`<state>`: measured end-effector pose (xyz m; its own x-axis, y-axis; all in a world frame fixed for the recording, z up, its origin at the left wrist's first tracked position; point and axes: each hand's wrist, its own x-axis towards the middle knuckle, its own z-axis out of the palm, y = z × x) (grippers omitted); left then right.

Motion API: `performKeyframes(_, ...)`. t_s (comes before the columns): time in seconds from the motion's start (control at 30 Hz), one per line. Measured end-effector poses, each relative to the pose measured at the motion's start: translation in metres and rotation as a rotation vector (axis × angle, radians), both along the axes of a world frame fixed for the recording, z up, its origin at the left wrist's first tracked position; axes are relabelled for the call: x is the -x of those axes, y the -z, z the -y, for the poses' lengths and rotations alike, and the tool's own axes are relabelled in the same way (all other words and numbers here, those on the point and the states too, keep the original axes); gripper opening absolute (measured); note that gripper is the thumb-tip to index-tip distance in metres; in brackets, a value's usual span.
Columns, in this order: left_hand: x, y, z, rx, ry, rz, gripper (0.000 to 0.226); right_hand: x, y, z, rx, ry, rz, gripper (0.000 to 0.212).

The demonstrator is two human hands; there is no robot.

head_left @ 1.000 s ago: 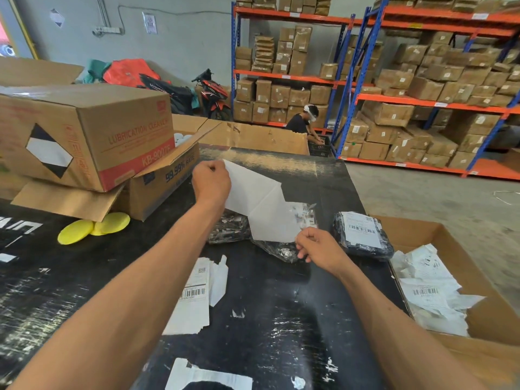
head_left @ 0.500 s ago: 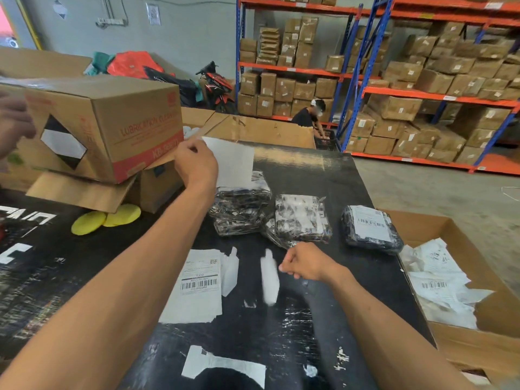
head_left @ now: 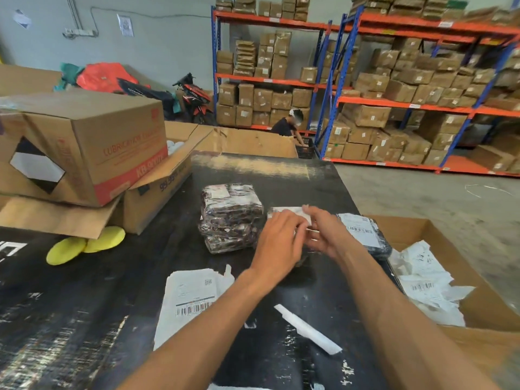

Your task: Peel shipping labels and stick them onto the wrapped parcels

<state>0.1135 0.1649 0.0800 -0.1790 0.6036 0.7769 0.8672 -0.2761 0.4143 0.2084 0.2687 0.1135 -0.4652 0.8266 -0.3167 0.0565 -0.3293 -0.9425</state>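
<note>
On the black table [head_left: 140, 277], my left hand [head_left: 277, 240] and my right hand [head_left: 327, 235] meet over a wrapped parcel that they mostly hide. A white shipping label [head_left: 289, 211] lies across the parcel's top under my fingers; my left hand holds it there while my right hand steadies the parcel. To the left stands a stack of unlabelled wrapped parcels [head_left: 230, 218]. Right of my hands lies a dark parcel [head_left: 363, 232] with a barcode label on it. A pile of unpeeled labels [head_left: 191, 302] sits near me.
A torn backing strip [head_left: 306, 329] lies on the table near my right forearm. An open carton [head_left: 422, 225] at the right holds discarded backing paper. Stacked cardboard boxes [head_left: 84, 147] and yellow pads [head_left: 84, 244] fill the left. A person crouches by the far shelves [head_left: 287, 123].
My left hand has carried the peeled label from up near the cartons down onto the middle parcel. My right hand dropped the backing strip and moved up to the parcel.
</note>
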Motion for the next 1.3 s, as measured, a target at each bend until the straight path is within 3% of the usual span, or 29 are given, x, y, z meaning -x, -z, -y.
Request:
performKeyframes(0.03,-0.006,0.007,-0.001,0.012,0.023,-0.044,0.012,-0.005,0.0,-0.002,-0.01,0.034,0.018,0.014)
performKeyframes(0.1,-0.014,0.019,-0.002,0.016,0.069,-0.052,0.017,-0.016,0.005,-0.005,-0.037,0.077,0.039,0.015)
performKeyframes(0.17,-0.019,0.02,0.0,0.032,0.032,0.093,0.03,-0.027,0.011,-0.009,-0.063,0.098,0.024,0.015)
performKeyframes(0.27,-0.005,0.009,-0.009,0.259,-0.131,0.596,0.045,-0.039,0.018,-0.016,-0.099,0.077,0.004,0.022)
performKeyframes(0.33,0.013,-0.005,-0.023,0.466,-0.012,1.017,0.041,-0.042,0.019,-0.022,-0.112,0.035,0.011,0.022)
performKeyframes(0.37,0.018,-0.007,-0.029,0.524,0.069,1.15,0.034,-0.043,0.02,-0.025,-0.122,0.019,0.027,0.021)
performKeyframes(0.4,0.021,-0.009,-0.033,0.533,0.105,1.171,0.022,-0.042,0.022,-0.028,-0.134,0.005,0.045,0.019)
performKeyframes(0.47,0.021,-0.01,-0.036,0.46,0.07,1.071,0.005,-0.04,0.027,-0.037,-0.176,-0.007,0.094,0.015)
performKeyframes(0.67,0.035,0.008,-0.064,0.43,-0.172,0.917,0.017,-0.021,0.042,-0.059,-0.365,0.005,0.364,0.019)
performKeyframes(0.8,0.04,0.012,-0.075,0.468,-0.29,0.816,0.023,-0.008,0.043,-0.074,-0.432,0.038,0.463,0.049)
performKeyframes(0.9,0.039,0.015,-0.084,0.505,-0.339,0.736,0.026,-0.004,0.046,-0.086,-0.446,0.054,0.483,0.04)
performKeyframes(1.1,0.038,0.026,-0.102,0.515,-0.388,0.688,0.026,-0.001,0.058,-0.104,-0.435,0.002,0.513,0.055)
performKeyframes(1.3,0.036,0.032,-0.111,0.535,-0.449,0.662,0.027,0.001,0.068,-0.117,-0.496,-0.055,0.586,0.05)
